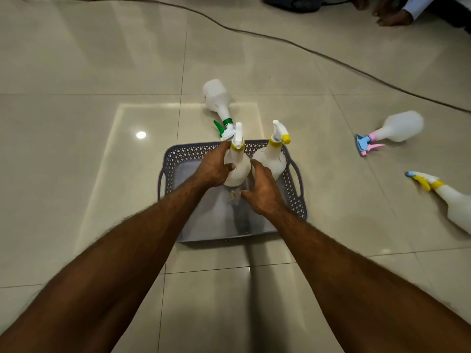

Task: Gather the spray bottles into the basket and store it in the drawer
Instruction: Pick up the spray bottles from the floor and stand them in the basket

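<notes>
- Basket, grey perforated plastic [295, 197], on the tiled floor [76, 174].
- Left hand [216, 169]: fingers curled round an upright white spray bottle with yellow collar [237, 169] inside the basket.
- Right hand [265, 192]: fingers spread, holding nothing, just beside a second upright yellow-capped bottle [272, 159].
- Beyond the basket: green-triggered bottle [216, 98] lying down.
- Right: pink-and-blue bottle [397, 128] and yellow-and-blue bottle [453, 200] on the floor.

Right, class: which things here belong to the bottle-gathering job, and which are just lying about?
Job:
basket
two upright bottles in it, gripped by the left hand;
green-nozzle bottle
pink-and-blue-nozzle bottle
yellow-nozzle bottle
right hand

Lying about:
cable
dark bag
</notes>
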